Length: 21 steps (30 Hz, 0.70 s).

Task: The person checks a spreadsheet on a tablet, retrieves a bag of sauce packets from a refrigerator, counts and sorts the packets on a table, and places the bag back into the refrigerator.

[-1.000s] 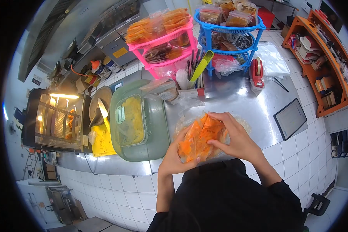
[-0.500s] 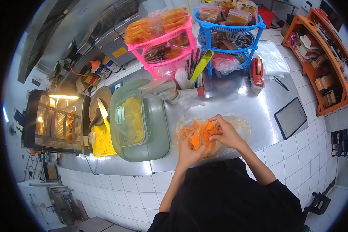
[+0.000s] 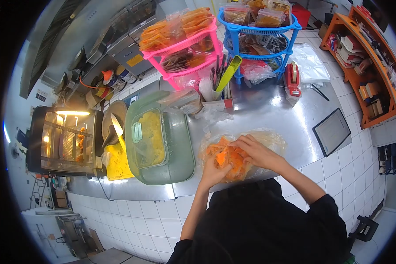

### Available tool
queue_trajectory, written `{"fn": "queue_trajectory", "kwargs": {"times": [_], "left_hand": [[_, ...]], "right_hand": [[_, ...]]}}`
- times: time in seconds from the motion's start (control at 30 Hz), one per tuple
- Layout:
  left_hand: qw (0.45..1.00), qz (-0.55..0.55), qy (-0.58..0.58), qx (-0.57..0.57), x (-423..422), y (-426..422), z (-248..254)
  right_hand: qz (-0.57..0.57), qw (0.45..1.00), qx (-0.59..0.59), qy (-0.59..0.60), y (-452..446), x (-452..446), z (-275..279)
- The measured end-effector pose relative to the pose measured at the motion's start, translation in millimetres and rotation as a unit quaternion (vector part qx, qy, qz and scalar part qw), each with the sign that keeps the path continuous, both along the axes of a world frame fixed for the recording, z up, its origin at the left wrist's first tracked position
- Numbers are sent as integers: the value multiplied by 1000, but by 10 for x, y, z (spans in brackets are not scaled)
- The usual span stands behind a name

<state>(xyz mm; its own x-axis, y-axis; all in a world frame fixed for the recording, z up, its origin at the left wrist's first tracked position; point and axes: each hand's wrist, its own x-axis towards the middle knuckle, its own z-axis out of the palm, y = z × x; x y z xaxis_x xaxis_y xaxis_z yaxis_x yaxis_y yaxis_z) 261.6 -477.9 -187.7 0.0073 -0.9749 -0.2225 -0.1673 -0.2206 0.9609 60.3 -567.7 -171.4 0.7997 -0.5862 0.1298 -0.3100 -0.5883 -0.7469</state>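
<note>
A clear plastic bag (image 3: 268, 140) lies on the steel table with a heap of small orange packets (image 3: 238, 162) on it or in it; I cannot tell which. My left hand (image 3: 212, 172) is closed at the heap's left side, thumb and fingers round an orange packet (image 3: 222, 157). From the right, my right hand (image 3: 258, 154) reaches over the heap, its fingers bent down onto the packets. Its fingertips are partly hidden among them, so what exactly they pinch is unclear.
Left of the heap stands a green lidded tub (image 3: 180, 154), with a knife (image 3: 118, 127) over a yellow board (image 3: 117, 160) beyond. Pink (image 3: 180, 48) and blue racks (image 3: 259, 30) hold packets behind. A tape dispenser (image 3: 293, 81) and a tablet (image 3: 331, 133) are to the right.
My right hand has turned flatter and lower over the packets, its fingers shifting from raised to bent down. My left hand stays at the heap's left side, barely moved.
</note>
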Motion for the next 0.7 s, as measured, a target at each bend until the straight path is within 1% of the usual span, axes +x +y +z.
{"fn": "queue_trajectory", "kwargs": {"times": [0.1,0.2,0.3,0.4,0.5,0.6,0.7], "left_hand": [[1000,-15,3,-19,30,-8,-39],[992,-43,-95,-66,-49,-46,192],[991,-38,-110,-73,-68,-28,149],[980,3,-146,-137,22,-32,-55],[998,21,4,-62,104,-128,169],[997,44,-28,-51,112,-123,238],[995,94,19,-15,278,-94,56]], "right_hand": [[32,999,-13,16,-6,-7,96],[18,997,-31,62,5,20,73],[28,998,18,49,18,4,59],[3,997,51,-56,112,-10,-208],[-60,995,9,-76,183,-11,-87],[-153,966,204,-34,120,-93,100],[-202,934,284,72,37,-318,173]]}}
